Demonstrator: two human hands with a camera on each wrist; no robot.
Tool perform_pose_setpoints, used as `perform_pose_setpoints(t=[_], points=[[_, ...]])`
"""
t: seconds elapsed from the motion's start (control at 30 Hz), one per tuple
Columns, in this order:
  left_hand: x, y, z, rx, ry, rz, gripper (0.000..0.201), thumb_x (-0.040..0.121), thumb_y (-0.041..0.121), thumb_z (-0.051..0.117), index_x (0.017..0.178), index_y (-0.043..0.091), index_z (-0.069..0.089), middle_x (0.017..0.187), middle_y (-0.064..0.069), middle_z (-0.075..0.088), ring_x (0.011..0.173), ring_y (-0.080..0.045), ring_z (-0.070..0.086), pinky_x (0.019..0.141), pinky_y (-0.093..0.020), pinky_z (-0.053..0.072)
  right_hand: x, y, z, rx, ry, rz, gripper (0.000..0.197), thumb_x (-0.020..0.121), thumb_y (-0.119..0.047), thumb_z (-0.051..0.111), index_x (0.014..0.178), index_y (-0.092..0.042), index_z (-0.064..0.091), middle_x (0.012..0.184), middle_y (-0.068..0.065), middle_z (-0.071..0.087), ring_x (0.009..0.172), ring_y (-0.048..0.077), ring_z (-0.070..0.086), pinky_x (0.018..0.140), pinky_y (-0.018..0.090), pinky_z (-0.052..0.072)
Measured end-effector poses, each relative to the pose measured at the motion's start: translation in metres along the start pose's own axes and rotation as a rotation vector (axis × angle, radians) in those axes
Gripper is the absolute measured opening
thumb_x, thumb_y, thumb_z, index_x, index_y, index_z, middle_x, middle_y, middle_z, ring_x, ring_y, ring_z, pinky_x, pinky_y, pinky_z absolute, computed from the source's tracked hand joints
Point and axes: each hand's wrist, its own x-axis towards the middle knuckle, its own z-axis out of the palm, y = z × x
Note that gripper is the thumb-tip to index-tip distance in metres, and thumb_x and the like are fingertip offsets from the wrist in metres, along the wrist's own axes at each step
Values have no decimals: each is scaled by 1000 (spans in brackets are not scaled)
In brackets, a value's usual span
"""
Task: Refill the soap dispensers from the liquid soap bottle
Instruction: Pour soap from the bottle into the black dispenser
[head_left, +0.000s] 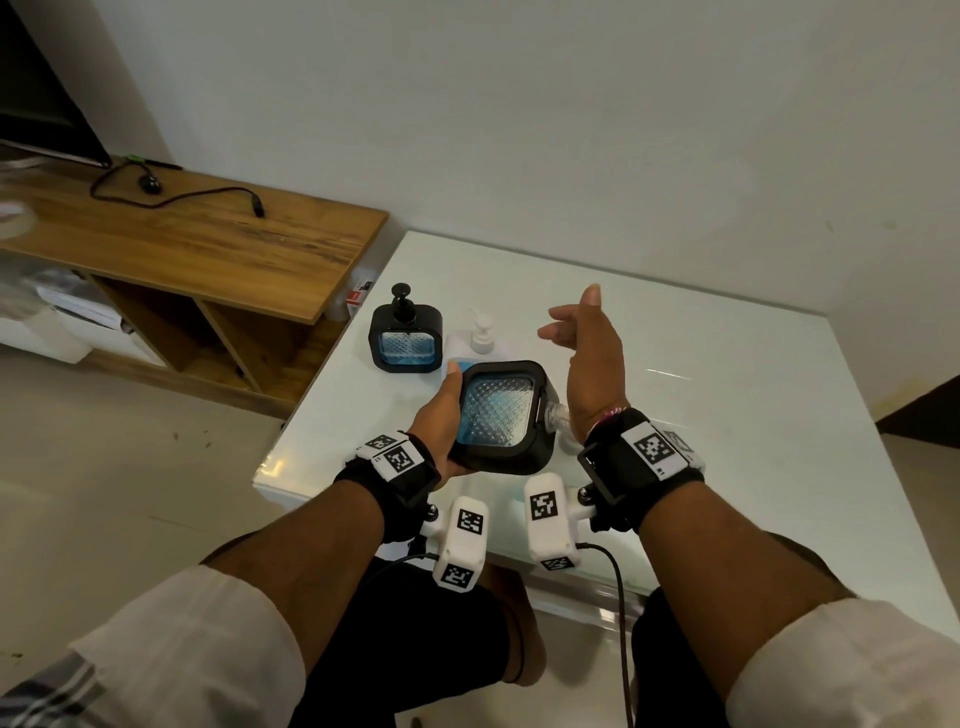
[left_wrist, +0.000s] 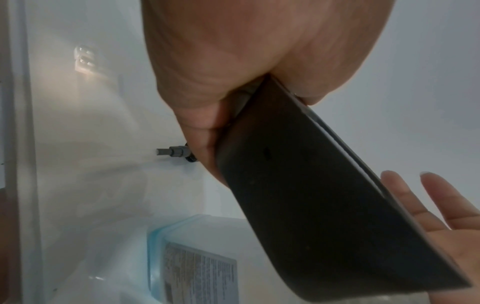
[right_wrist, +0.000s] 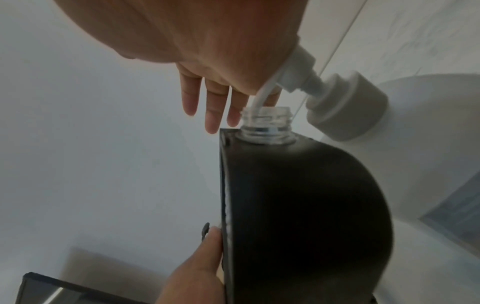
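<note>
My left hand (head_left: 445, 415) grips a black square soap dispenser (head_left: 501, 415) with a clear patterned window, tilted above the table. Its pump is off and the open clear neck (head_left: 556, 414) points right. My right hand (head_left: 579, 332) hovers beside that neck, fingers straight, holding nothing. In the right wrist view the neck (right_wrist: 267, 123) shows just below my fingers (right_wrist: 213, 107). A second black dispenser (head_left: 405, 338) with its pump on stands at the back left. The white-pump liquid soap bottle (head_left: 480, 332) stands behind the held dispenser, blue soap inside.
Everything stands on a white glossy table (head_left: 701, 426) against a white wall, with bare surface to the right. A wooden cabinet (head_left: 208, 244) with a black cable sits left of it. The table's front edge is close to my knees.
</note>
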Motion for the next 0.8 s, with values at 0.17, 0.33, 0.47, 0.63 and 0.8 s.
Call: perform_pose_setpoints(t=[0.17,0.33,0.47,0.63,0.8], points=[[2,1,-1,13,24,-13,60,98,71,39,118,21,66,106,-11,75,93,-28,71,66,-39,59,-1,5,4,-79,-3,-44,57,97,-60,29,97,-16,65,96,8,69,92,14,61,78,25,38],[-2,2,0,13,22,-19,60,98,71,39,113,20,66,104,-10,75,89,-26,72,61,-36,59,-1,8,5,-94,11,-76,57,98,-59,31,94,-14,66,91,7,69,87,16,62,78,28,43],[-3,2,2,1,-1,-20,59,100,69,37,110,20,68,99,-9,75,85,-25,72,63,-35,58,-1,4,4,12,60,-83,61,89,-63,35,66,-13,61,62,5,56,62,18,52,65,36,44],[-1,4,1,16,24,-12,62,98,71,38,116,19,67,104,-10,75,89,-26,72,67,-38,58,-1,6,2,38,59,-75,61,95,-56,38,55,-13,56,52,7,50,50,17,46,58,32,40],[-3,4,3,32,42,-6,68,97,72,41,131,18,63,117,-12,73,94,-28,71,66,-39,59,3,7,-1,87,72,-23,56,87,-60,39,71,-11,61,70,7,63,70,19,58,69,34,48]])
